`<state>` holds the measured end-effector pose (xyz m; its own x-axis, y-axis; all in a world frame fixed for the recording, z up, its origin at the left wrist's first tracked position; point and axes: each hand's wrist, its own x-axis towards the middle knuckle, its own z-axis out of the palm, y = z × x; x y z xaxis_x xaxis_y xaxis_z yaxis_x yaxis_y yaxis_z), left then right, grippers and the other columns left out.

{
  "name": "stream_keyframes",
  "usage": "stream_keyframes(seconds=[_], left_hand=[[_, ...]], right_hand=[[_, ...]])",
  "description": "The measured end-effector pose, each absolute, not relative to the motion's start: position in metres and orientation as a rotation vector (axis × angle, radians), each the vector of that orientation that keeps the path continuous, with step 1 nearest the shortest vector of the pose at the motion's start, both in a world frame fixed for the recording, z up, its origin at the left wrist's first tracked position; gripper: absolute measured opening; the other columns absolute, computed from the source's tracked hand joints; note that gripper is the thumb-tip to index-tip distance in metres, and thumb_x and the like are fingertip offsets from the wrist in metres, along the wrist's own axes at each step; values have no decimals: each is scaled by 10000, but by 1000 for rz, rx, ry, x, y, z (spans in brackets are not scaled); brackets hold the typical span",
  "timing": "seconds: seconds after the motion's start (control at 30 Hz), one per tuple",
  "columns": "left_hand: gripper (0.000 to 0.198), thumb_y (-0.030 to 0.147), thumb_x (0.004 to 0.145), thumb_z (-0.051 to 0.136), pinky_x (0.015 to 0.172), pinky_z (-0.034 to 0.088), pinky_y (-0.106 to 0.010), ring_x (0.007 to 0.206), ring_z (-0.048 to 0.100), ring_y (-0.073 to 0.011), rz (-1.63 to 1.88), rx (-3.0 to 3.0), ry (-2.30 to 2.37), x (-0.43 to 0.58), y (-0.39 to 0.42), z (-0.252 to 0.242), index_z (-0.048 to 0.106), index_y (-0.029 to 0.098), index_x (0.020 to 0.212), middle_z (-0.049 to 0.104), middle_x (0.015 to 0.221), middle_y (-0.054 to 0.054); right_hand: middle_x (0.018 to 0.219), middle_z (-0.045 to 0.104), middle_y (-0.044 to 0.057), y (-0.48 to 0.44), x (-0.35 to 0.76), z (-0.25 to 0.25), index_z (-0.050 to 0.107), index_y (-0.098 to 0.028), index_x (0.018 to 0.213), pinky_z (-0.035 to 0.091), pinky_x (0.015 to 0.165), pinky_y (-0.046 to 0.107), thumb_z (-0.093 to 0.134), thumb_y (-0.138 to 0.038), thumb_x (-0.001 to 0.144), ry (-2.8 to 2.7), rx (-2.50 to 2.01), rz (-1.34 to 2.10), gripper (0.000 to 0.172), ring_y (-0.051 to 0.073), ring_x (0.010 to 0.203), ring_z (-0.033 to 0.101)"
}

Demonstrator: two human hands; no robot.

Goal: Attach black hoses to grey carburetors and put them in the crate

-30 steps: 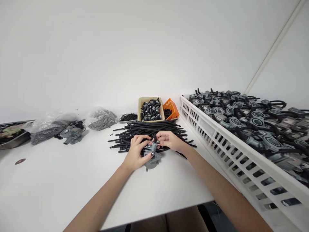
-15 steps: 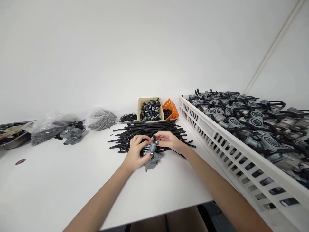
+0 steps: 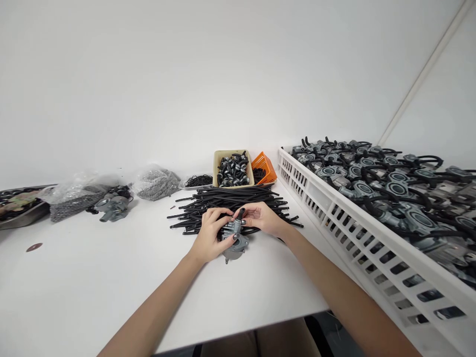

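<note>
A grey metal carburetor (image 3: 238,243) rests on the white table in front of me. My left hand (image 3: 213,235) is closed round its left side, the thumb pressing near the round flange. On the carburetor's top neck stands a black rubber cap (image 3: 241,213), tilted a little to the right. My right hand (image 3: 259,218) pinches at this cap with thumb and fingers, from the right. Fingers hide part of where the cap meets the neck. Just behind both hands lies a pile of black rubber hoses (image 3: 230,198).
A white crate (image 3: 334,203) full of carburetors with hoses stands at right. Behind the hoses are a cream bin (image 3: 215,171) of black caps, an orange basket (image 3: 269,166) and a tray of black rings (image 3: 199,181). Plastic bags (image 3: 156,183) and another carburetor (image 3: 112,206) lie left.
The cap's upper end has swung right and up, with my right fingers shifting slightly on it. My left hand keeps its hold on the carburetor. The whole view has shifted a little.
</note>
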<state>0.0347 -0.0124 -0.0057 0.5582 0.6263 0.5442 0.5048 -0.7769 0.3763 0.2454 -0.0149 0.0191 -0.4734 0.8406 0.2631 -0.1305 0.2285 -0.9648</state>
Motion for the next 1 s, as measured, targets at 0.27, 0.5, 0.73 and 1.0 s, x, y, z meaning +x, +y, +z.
stream_keyframes(seconds=[0.27, 0.5, 0.73, 1.0], left_hand=[[306, 423, 847, 543, 980, 333, -483, 1133, 445, -299, 1041, 2622, 954, 34, -11, -7, 641, 195, 1026, 595, 1191, -101], [306, 413, 858, 532, 990, 324, -493, 1142, 437, -296, 1031, 2631, 953, 34, -11, -8, 626, 203, 1061, 587, 1206, -98], [310, 419, 866, 523, 987, 322, -500, 1141, 435, -300, 1031, 2632, 951, 35, -12, -7, 622, 202, 1064, 586, 1206, -103], [319, 436, 866, 518, 998, 322, -499, 1152, 434, -303, 1020, 2627, 946, 34, -12, -7, 635, 206, 1055, 581, 1212, -101]], right_hand=[[906, 703, 65, -15, 246, 19, 717, -158, 943, 524, 831, 338, 789, -367, 732, -1652, -644, 1374, 305, 171, 827, 646], [932, 699, 61, -13, 249, 17, 709, -163, 963, 518, 848, 335, 768, -321, 758, -1646, -609, 1410, 266, 169, 850, 648], [946, 694, 60, -12, 249, 16, 710, -168, 976, 523, 842, 319, 775, -311, 750, -1633, -599, 1436, 275, 163, 862, 645], [871, 693, 45, -10, 249, 14, 713, -157, 919, 518, 800, 317, 818, -355, 689, -1627, -662, 1409, 320, 165, 824, 639]])
